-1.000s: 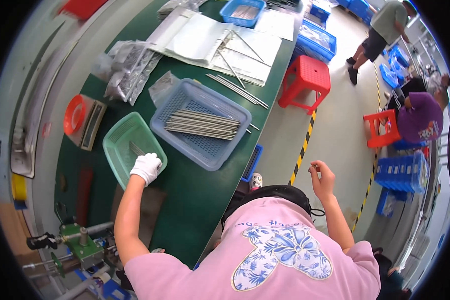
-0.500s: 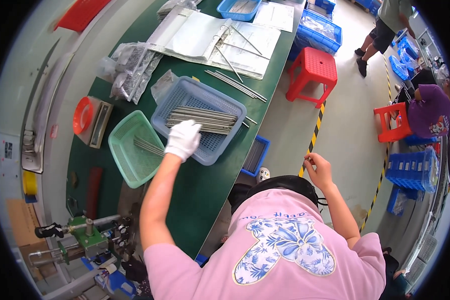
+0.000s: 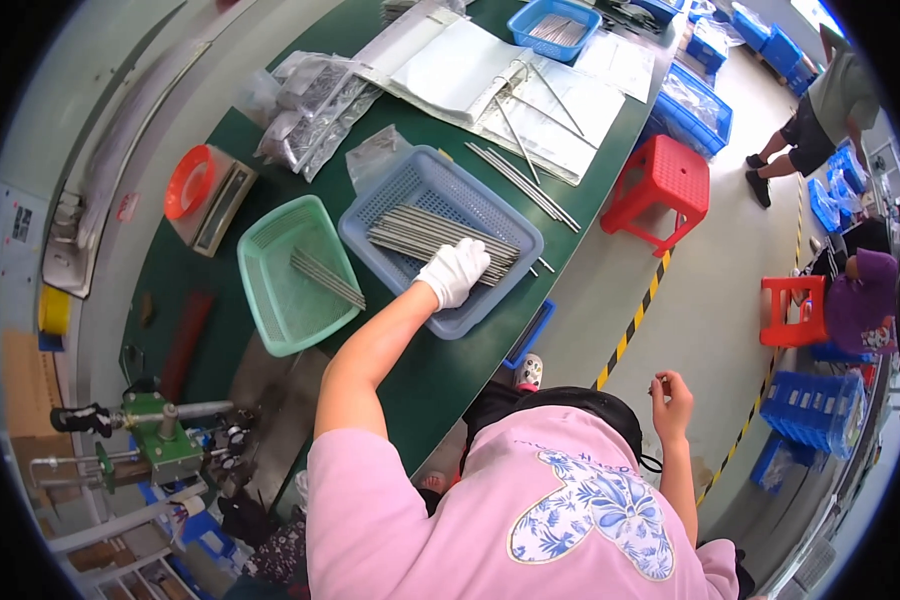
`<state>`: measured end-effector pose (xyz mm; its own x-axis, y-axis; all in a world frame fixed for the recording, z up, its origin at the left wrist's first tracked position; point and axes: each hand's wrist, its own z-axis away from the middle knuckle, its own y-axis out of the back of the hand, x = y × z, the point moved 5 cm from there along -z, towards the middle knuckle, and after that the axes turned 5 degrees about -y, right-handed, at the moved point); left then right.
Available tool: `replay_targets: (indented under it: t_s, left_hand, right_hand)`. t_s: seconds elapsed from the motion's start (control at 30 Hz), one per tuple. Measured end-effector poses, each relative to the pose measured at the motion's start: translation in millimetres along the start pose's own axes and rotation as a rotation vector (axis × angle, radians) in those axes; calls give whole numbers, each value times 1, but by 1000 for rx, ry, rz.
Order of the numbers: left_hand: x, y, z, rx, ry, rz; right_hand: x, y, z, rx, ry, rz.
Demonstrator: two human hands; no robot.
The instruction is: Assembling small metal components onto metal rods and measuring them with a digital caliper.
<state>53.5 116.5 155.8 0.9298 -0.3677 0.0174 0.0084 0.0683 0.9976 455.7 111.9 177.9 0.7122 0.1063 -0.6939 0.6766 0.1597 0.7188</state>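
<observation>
My left hand (image 3: 454, 273), in a white glove, is at the right-hand ends of a bundle of thin metal rods (image 3: 420, 230). Its fingers curl down around some of them, and the fingertips are partly hidden. These rods lie in a blue-grey perforated basket (image 3: 365, 205) on the green table. Left of it stands a green basket (image 3: 270, 325) with several more rods (image 3: 325, 275) leaning on its side. Away from the table, my bare right hand (image 3: 672, 402) is raised over the floor, its fingers bent together; a small dark bit at the fingertips is too small to name.
Loose rods (image 3: 520, 185) lie beyond the basket, near an open binder (image 3: 560, 120). A scale with an orange dish (image 3: 192, 185) and bagged parts (image 3: 315, 105) are at the left. A red stool (image 3: 670, 180) stands beside the table. Another person (image 3: 820, 110) stands farther off.
My left hand has moved from the left part of the rod bundle to its right-hand ends. My right hand has turned more upright. The whole view has shifted.
</observation>
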Motion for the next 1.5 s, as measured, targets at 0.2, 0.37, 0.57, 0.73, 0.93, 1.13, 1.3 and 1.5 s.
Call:
replay_targets:
  t_s: [0.2, 0.37, 0.57, 0.73, 0.93, 1.13, 1.3, 1.5]
  left_hand:
    - [-12, -10, -5, 116, -56, -77]
    - [-15, -14, 2, 162, -244, -80]
    - [-28, 18, -6, 17, -243, -65]
    - [-56, 39, 1, 450, 109, 272]
    - [-63, 133, 61, 1456, 669, 747]
    - [33, 137, 136, 1784, 730, 1406]
    - [92, 78, 156, 1616, 1054, 1205]
    - [102, 67, 143, 1481, 985, 993]
  right_hand:
    - [-14, -2, 10, 33, 12, 38]
    - [-2, 4, 19, 93, -36, 3]
    - [11, 8, 30, 111, -45, -10]
    - [14, 3, 23, 95, -33, 12]
    - [-7, -7, -4, -5, 28, -24]
    - [-26, -37, -46, -185, 207, -66]
    - [-87, -54, -73, -361, 370, -112]
    - [-174, -80, -69, -519, 609, -169]
